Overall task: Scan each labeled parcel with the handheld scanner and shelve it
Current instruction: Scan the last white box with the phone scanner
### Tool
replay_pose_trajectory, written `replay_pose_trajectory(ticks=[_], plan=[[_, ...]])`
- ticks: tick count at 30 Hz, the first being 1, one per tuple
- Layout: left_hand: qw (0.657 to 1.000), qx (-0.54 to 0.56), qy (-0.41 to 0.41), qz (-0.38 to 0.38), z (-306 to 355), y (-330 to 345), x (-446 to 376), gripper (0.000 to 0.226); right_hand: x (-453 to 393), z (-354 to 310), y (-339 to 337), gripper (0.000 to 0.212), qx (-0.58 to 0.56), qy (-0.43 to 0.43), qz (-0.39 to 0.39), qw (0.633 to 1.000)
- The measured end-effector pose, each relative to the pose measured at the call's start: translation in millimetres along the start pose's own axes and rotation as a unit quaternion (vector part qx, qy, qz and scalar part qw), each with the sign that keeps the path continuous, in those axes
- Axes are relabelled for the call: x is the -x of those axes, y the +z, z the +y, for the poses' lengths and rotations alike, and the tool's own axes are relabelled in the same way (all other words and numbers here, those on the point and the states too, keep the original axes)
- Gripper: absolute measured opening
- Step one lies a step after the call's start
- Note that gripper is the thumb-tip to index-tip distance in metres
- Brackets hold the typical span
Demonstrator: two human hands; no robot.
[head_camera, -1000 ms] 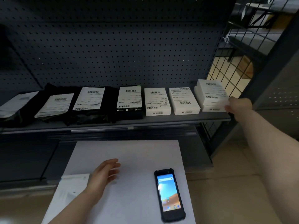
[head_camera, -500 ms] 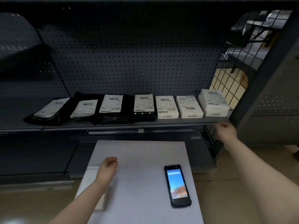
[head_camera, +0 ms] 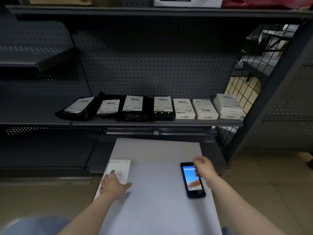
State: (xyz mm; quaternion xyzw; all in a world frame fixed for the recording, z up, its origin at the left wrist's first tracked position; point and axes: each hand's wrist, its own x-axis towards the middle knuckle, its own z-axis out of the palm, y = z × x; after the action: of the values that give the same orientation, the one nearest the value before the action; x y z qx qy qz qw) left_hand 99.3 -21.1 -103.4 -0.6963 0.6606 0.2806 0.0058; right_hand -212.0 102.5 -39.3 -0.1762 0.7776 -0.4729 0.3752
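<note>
A black handheld scanner (head_camera: 193, 180) with a lit screen lies on the white table (head_camera: 159, 197). My right hand (head_camera: 204, 168) hovers at its top right edge, fingers curled, touching or nearly touching it. A white parcel (head_camera: 121, 167) lies flat at the table's left edge; my left hand (head_camera: 112, 184) rests flat on its near end. On the grey shelf (head_camera: 186, 122) sits a row of labeled parcels: several black bags (head_camera: 133, 107) at the left, white boxes (head_camera: 204, 109) at the right, and a stack of two white boxes (head_camera: 227, 106) at the far right.
The dark pegboard back panel (head_camera: 152, 70) rises behind the shelf. A wire grid side panel (head_camera: 245, 89) closes the shelf's right end. An upper shelf (head_camera: 152, 11) carries boxes. Tan floor tiles (head_camera: 264, 192) lie to the right of the table.
My right hand left the shelf's right end and came down to the scanner. My left hand moved onto the white parcel. The camera pulled back and tilted up.
</note>
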Motion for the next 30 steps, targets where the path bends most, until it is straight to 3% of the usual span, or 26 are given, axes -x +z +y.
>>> replay_pose_trajectory(ticks=[3, 8, 14, 16, 18, 20, 22, 24, 26, 30], plan=[[0.996, -0.084, -0.005, -0.018, 0, 10, 7, 0.105, 13, 8, 12, 0.016, 0.005, 0.021, -0.022, 1.000], [0.996, -0.093, -0.004, 0.012, 0, 13, 14, 0.087, 25, 11, 22, 0.013, 0.000, 0.027, -0.042, 0.999], [0.985, 0.145, 0.063, 0.067, 13, -9, 17, 0.060, 27, 7, 38, 0.012, -0.009, 0.018, -0.060, 0.998], [0.940, 0.329, 0.084, 0.033, 27, -18, 22, 0.044, 28, 5, 47, 0.012, -0.013, 0.023, -0.077, 0.997], [0.866, 0.497, 0.057, -0.026, 43, -25, 31, 0.033, 35, 0, 57, 0.017, -0.033, 0.034, -0.113, 0.993], [0.776, 0.612, 0.036, -0.148, 57, -32, 40, 0.043, 45, -9, 68, 0.020, -0.046, 0.043, -0.174, 0.983], [0.691, 0.661, 0.057, -0.286, 67, -38, 50, 0.049, 51, -14, 76, 0.024, -0.050, 0.044, -0.220, 0.973], [0.659, 0.648, 0.070, -0.374, 74, -40, 58, 0.053, 52, -15, 83, 0.028, -0.110, 0.030, -0.235, 0.965], [0.665, 0.626, 0.068, -0.403, 76, -35, 57, 0.053, 53, -13, 84, 0.027, -0.172, 0.006, -0.226, 0.959], [0.759, 0.519, 0.100, -0.381, 72, -29, 52, 0.041, 49, -9, 78, 0.027, -0.150, -0.018, -0.180, 0.972]])
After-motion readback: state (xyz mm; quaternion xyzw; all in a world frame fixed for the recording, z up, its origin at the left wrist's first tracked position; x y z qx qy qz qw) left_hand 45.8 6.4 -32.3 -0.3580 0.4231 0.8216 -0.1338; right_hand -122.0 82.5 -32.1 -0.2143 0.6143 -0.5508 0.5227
